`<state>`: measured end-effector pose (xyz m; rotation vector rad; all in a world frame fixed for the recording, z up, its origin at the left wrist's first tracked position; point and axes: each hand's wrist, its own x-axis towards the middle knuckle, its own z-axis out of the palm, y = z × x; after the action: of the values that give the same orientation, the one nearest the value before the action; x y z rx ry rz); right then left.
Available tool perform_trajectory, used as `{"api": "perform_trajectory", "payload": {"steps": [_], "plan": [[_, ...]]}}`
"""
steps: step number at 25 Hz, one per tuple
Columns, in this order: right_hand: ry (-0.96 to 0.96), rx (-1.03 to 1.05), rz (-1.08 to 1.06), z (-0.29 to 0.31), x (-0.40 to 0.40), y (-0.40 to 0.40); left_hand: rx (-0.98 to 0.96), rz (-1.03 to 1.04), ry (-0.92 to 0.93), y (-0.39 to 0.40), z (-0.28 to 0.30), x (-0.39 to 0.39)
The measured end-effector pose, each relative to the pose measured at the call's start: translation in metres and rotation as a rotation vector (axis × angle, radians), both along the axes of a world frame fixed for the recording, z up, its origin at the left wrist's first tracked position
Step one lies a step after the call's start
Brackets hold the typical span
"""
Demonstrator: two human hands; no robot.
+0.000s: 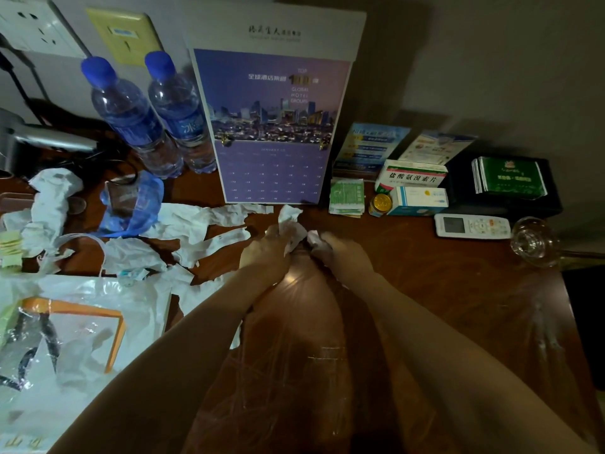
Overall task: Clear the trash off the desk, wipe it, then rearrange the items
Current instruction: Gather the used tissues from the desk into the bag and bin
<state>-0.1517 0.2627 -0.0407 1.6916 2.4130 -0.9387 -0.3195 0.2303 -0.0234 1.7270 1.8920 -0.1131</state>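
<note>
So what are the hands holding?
Both hold crumpled white paper. The left hand grips one scrap by its lower part, the top sticking up. The right hand is curled round a small wad.

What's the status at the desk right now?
Left hand and right hand both gripping crumpled tissue. Torn paper scraps cover desk's left side. Calendar stands just behind hands.

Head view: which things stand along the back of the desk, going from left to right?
Left water bottle → right water bottle → calendar → blue leaflet → pale leaflet → green packets.
</note>
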Motion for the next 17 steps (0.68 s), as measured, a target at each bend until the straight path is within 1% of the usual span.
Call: {"api": "perform_trajectory", "payload": {"steps": [2,4,6,8,11,13,15,17], "plan": [[0.029,0.033,-0.012,-0.008,0.005,-0.009,0.042,0.017,0.009,-0.005,-0.003,0.005],[-0.008,-0.014,-0.017,-0.011,0.01,-0.016,0.068,0.034,0.021,-0.009,-0.006,0.009],[0.01,-0.006,-0.087,-0.012,0.012,-0.021,0.076,0.052,0.042,-0.012,-0.01,0.011],[0.064,0.01,-0.154,-0.008,0.016,-0.023,0.083,0.131,0.03,-0.016,-0.014,0.012],[0.1,0.058,-0.173,0.008,0.025,-0.028,0.068,0.212,-0.065,-0.025,-0.013,0.017],[0.11,0.093,-0.27,0.02,0.037,-0.034,0.049,0.257,-0.153,-0.031,-0.007,0.027],[0.101,0.058,-0.333,0.028,0.052,-0.042,0.022,0.311,-0.224,-0.034,0.003,0.04],[0.13,0.005,-0.377,0.04,0.078,-0.055,0.019,0.231,-0.264,-0.038,0.019,0.066]]}}
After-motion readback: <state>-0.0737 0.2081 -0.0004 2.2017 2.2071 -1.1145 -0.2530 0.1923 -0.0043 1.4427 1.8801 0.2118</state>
